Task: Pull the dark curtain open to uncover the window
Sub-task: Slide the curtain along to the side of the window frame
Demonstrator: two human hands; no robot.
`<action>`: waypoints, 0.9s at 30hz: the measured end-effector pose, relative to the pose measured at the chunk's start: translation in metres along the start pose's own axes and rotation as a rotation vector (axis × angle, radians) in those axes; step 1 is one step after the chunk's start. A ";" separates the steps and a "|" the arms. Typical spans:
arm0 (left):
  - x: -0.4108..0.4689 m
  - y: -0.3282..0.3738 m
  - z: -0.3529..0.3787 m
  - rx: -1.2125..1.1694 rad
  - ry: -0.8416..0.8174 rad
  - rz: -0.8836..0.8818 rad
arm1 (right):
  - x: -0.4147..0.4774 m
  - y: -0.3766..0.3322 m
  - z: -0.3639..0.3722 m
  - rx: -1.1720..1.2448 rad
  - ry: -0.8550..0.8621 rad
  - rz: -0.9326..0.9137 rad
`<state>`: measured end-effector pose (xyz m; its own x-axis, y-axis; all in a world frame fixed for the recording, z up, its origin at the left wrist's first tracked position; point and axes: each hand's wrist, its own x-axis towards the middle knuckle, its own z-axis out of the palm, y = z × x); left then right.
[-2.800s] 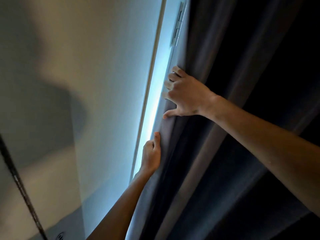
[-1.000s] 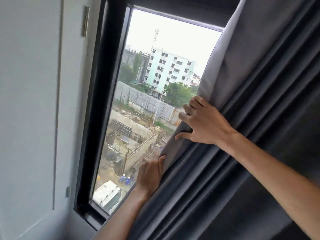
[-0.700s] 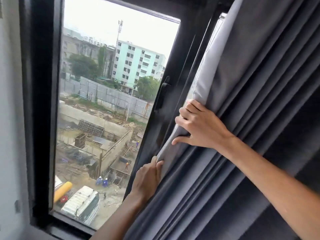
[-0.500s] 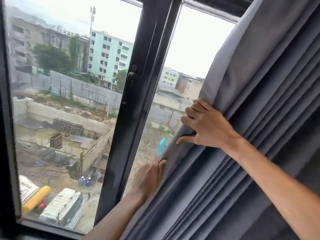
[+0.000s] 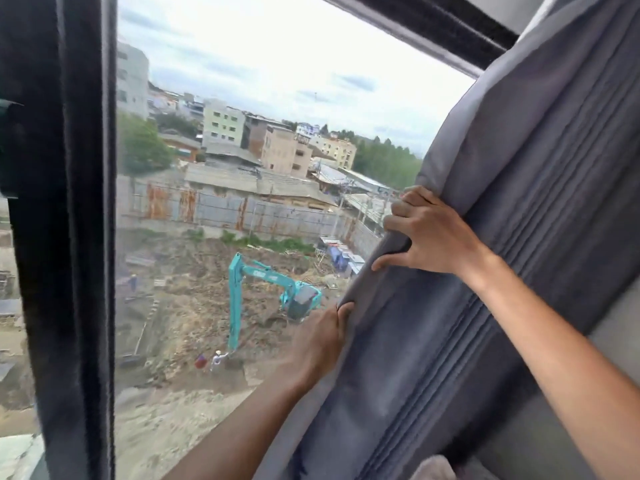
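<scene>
The dark grey curtain [image 5: 502,237] hangs bunched in tight folds on the right side of the view. Its leading edge runs diagonally from upper right to lower middle. My right hand [image 5: 429,233] grips that edge higher up, fingers curled over the fabric. Lower down, my left hand [image 5: 322,337] pinches the same edge from the window side. The window [image 5: 263,140] glass lies uncovered to the left of the curtain, showing a construction site and buildings outside.
A thick black window mullion [image 5: 65,237] stands vertically at the left. The dark upper window frame [image 5: 415,26] slants across the top right. A pale wall strip [image 5: 616,327] shows to the right of the curtain.
The curtain edge has travelled right with both hands on it, uncovering more glass. The mullion has shifted to the far left of the view, and the curtain folds are packed tighter.
</scene>
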<state>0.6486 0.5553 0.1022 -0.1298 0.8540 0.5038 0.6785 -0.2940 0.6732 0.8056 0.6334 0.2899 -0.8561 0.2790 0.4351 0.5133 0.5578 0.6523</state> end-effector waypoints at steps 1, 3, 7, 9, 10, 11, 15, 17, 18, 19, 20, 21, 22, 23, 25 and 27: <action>0.006 0.010 0.011 -0.013 -0.022 0.007 | -0.010 0.012 0.000 -0.001 -0.022 0.026; 0.017 0.030 0.029 -0.040 -0.067 0.029 | -0.030 0.036 0.001 -0.005 -0.072 0.080; 0.041 0.068 0.064 -0.066 -0.126 0.069 | -0.064 0.083 0.000 0.011 -0.213 0.210; 0.052 0.085 0.080 -0.092 -0.154 0.068 | -0.078 0.104 0.000 0.029 -0.252 0.260; 0.059 0.094 0.088 -0.112 -0.179 0.062 | -0.084 0.116 0.000 0.037 -0.271 0.288; 0.067 0.102 0.096 -0.129 -0.213 0.053 | -0.089 0.128 0.000 0.044 -0.295 0.317; 0.092 0.135 0.122 -0.131 -0.278 0.034 | -0.106 0.170 0.000 0.039 -0.382 0.398; 0.103 0.147 0.135 -0.108 -0.286 0.026 | -0.115 0.187 0.004 0.024 -0.424 0.424; 0.108 0.150 0.141 -0.091 -0.291 0.021 | -0.119 0.195 0.006 0.022 -0.442 0.438; 0.114 0.154 0.146 -0.075 -0.293 0.019 | -0.121 0.202 0.009 0.021 -0.458 0.455; 0.119 0.156 0.152 -0.064 -0.288 0.019 | -0.123 0.209 0.011 0.020 -0.475 0.469; 0.124 0.157 0.158 -0.060 -0.277 0.020 | -0.124 0.215 0.015 0.021 -0.490 0.480; 0.129 0.155 0.166 -0.058 -0.264 0.025 | -0.125 0.221 0.020 0.020 -0.502 0.485; 0.134 0.153 0.174 -0.058 -0.245 0.036 | -0.125 0.224 0.024 0.022 -0.510 0.488; 0.143 0.147 0.190 -0.069 -0.224 0.048 | -0.125 0.229 0.036 0.034 -0.514 0.501; 0.150 0.139 0.203 -0.109 -0.224 0.048 | -0.127 0.231 0.049 0.038 -0.501 0.502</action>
<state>0.8703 0.7300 0.1610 0.0725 0.9084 0.4118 0.5962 -0.3705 0.7123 1.0302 0.7651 0.3544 -0.4465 0.8303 0.3335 0.8584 0.2923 0.4215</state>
